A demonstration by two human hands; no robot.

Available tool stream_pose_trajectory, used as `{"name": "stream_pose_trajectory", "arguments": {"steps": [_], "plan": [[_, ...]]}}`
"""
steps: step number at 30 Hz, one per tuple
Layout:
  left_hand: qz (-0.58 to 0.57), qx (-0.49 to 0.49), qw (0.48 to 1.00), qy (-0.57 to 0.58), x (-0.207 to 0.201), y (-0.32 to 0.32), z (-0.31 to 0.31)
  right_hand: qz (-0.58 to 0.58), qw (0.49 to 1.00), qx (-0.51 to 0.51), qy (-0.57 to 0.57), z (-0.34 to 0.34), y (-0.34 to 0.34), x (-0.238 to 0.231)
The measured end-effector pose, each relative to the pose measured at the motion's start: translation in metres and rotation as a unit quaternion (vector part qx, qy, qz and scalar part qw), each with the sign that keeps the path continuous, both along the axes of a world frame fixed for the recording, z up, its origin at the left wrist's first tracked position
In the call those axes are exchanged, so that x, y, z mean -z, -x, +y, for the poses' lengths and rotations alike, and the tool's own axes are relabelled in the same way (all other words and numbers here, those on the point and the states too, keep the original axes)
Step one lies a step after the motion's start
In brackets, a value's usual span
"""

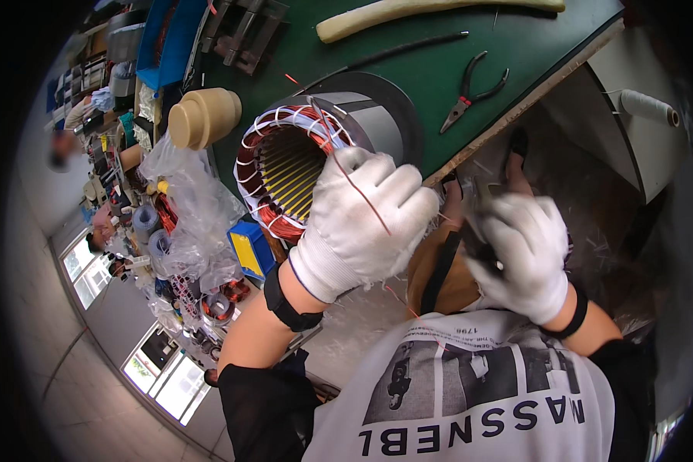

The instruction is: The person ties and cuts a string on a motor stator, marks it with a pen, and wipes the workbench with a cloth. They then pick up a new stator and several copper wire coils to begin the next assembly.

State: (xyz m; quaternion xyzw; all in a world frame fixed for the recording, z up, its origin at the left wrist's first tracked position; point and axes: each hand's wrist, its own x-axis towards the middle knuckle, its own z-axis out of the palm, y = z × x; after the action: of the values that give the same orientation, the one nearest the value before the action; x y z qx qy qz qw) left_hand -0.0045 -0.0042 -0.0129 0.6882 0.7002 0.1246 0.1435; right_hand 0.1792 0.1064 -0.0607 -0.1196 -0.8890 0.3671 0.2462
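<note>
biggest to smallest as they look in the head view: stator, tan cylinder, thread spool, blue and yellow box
1. Stator, clearly largest
2. Tan cylinder
3. Spool and box: too alike to rank; the spool looks slimmer, the box broader

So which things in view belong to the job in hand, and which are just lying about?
In the job, apparently:
wound stator, beside the left hand
thin red-brown wire, crossing that glove
(right hand blurred; can't tell what it holds)

Lying about, probably:
pliers, on the green bench
cream tube
tan stepped cylinder
blue-and-yellow box
white thread spool
</note>
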Motion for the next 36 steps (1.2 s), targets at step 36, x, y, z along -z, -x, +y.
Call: {"name": "stream_pose_trajectory", "arguments": {"steps": [36], "plan": [[-0.049, -0.159, 0.971, -0.17, -0.048, 0.001, -0.036, -0.268, 0.786, -0.068, 0.553, 0.041, -0.043, -0.008]]}}
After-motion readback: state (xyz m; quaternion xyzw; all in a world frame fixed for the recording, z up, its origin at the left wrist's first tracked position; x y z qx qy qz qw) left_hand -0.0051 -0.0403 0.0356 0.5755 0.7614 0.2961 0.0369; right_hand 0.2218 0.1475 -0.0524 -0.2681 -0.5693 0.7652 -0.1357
